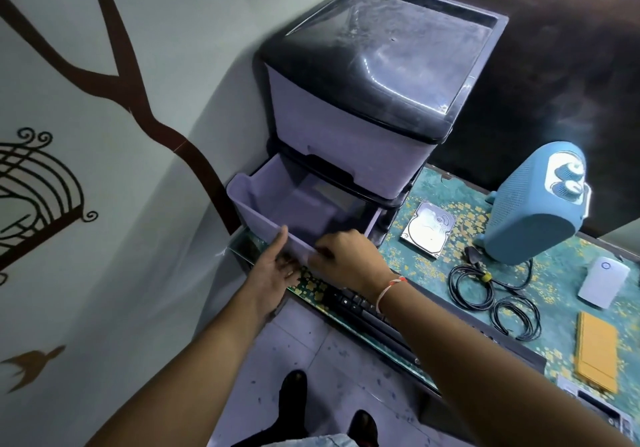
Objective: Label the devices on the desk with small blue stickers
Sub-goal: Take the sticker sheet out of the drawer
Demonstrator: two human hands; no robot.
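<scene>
Gripping pulled-out drawer front, both hands' fingers, hard drive, heater beside.

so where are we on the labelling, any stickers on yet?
None visible. Done: lower drawer pulled out. In hand: left hand and right hand at its front wall; contents unclear. Left: hard drive, blue heater, white device and orange device all look unlabelled.
</scene>
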